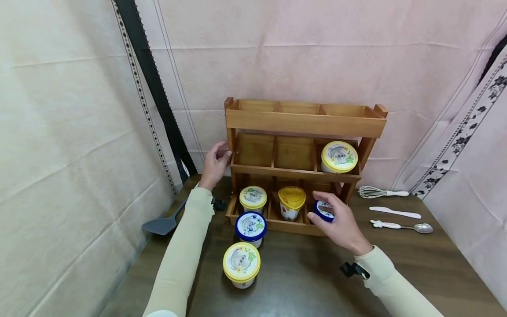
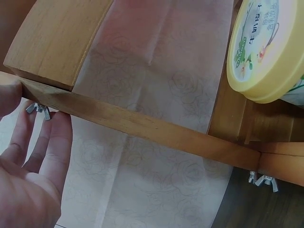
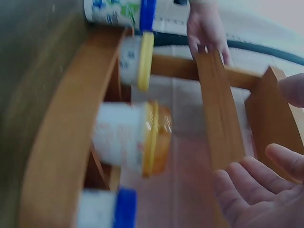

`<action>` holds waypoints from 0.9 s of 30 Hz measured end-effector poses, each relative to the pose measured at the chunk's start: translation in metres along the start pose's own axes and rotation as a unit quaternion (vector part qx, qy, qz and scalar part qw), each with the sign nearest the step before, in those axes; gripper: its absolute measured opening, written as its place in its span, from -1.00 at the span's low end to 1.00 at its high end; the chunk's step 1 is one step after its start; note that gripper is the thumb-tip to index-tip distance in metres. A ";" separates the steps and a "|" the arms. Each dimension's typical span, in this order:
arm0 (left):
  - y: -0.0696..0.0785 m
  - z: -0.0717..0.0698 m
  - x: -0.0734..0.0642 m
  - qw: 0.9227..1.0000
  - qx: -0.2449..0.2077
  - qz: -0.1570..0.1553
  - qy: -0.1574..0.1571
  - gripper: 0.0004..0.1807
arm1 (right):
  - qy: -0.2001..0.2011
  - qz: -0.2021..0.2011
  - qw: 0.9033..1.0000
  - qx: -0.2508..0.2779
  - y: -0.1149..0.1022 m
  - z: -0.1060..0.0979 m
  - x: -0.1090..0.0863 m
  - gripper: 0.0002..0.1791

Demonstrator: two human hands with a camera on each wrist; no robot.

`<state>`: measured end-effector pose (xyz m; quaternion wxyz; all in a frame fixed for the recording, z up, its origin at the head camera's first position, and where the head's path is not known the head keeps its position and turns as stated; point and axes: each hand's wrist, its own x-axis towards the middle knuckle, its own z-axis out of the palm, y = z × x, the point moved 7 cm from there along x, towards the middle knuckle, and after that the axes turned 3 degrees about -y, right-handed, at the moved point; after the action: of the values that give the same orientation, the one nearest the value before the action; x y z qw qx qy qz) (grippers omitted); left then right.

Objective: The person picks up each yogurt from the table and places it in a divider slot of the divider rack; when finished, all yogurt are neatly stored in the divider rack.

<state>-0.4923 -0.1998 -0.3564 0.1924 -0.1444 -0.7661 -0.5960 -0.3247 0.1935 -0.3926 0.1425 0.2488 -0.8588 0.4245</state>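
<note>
My left hand (image 1: 215, 164) grips the left side post of a three-tier wooden rack (image 1: 305, 124); in the left wrist view its thumb and fingers (image 2: 56, 152) lie on either side of the post. In the head view my right hand (image 1: 341, 222) is over the bottom tier's right compartment, partly covering a blue-lidded cup (image 1: 322, 211). The right wrist view shows that hand's fingers (image 3: 256, 178) spread, apart from the cup, with nothing held. Beside it on the bottom tier stand a cup with a domed yellow lid (image 1: 292, 198) and a flat yellow-lidded cup (image 1: 253, 197).
Another yellow-lidded cup (image 1: 339, 157) sits on the middle tier's right. In front of the rack stand a blue-lidded cup (image 1: 251, 226) and a yellow-lidded cup (image 1: 241, 262). A whisk (image 1: 380, 192), knife (image 1: 396, 212) and spoon (image 1: 402, 226) lie right; a grey spatula (image 1: 161, 225) lies left.
</note>
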 end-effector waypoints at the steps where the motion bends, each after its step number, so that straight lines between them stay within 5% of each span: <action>1: 0.000 0.001 0.000 1.000 0.000 0.000 -0.001 -0.55 | -0.009 0.001 1.000 0.008 -0.001 0.006 -0.001 -0.39; 11: -0.005 0.002 -0.002 1.000 -0.007 -0.010 -0.007 -0.55 | -0.088 0.020 0.994 0.054 -0.012 0.056 -0.012 -0.41; 27: 0.002 0.002 -0.001 1.000 -0.008 -0.012 -0.003 -0.56 | -0.186 -0.008 0.976 0.114 -0.030 0.123 -0.034 -0.44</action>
<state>-0.4905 -0.1968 -0.3556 0.1814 -0.1384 -0.7634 -0.6043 -0.2834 0.0898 -0.4620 -0.0456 0.3451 -0.8139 0.4652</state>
